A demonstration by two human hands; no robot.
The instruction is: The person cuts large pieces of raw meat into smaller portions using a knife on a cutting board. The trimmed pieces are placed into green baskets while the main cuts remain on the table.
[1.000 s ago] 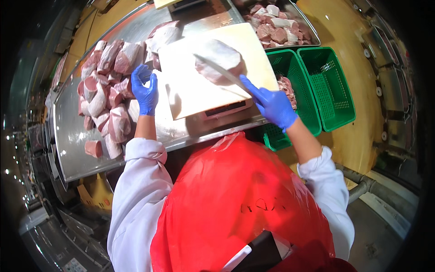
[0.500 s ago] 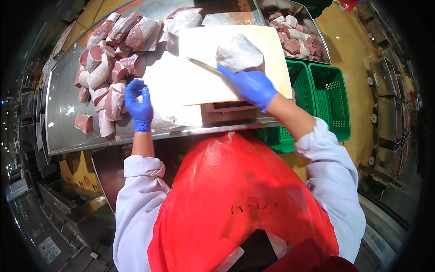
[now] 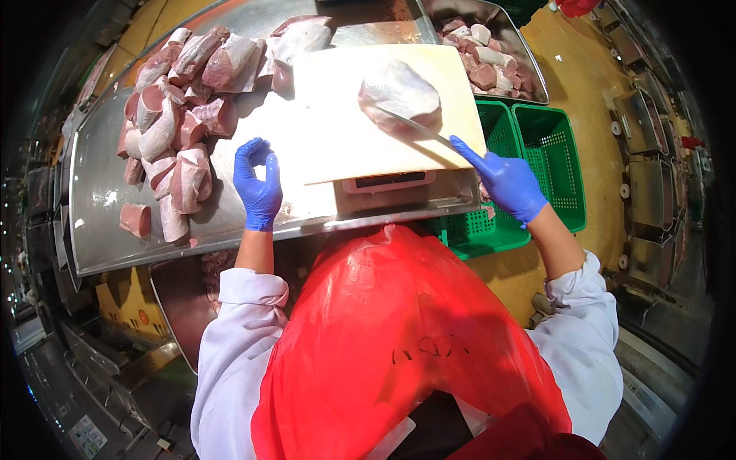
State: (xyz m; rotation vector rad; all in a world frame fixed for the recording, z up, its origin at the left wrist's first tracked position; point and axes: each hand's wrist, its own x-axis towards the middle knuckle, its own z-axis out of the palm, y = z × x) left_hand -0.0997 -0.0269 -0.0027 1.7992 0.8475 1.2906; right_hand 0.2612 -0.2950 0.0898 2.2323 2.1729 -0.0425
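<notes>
My right hand (image 3: 515, 184), in a blue glove, grips a knife (image 3: 420, 130) by its handle, index finger stretched along it. The blade points left and lies over the lower part of a pale, rounded piece of meat (image 3: 397, 88) on the white cutting board (image 3: 330, 157). The handle is mostly hidden in my fist. My left hand (image 3: 258, 188), also gloved in blue, hovers by the board's left edge. Its fingers curl loosely apart from the thumb, with nothing visible between them. Nearest to it is a pile of meat chunks (image 3: 188, 176).
The steel table (image 3: 96, 199) carries the pile and board. A scale-like device (image 3: 387, 182) sits under the board's near edge. At the right stand green perforated crates (image 3: 552, 165); behind them is a steel tray (image 3: 543, 77) of meat chunks. A lone chunk (image 3: 136, 220) lies far left.
My right hand has moved right and nearer me, drawing the knife from the board's middle to over the meat piece. My left hand has moved slightly right, away from the pile.
</notes>
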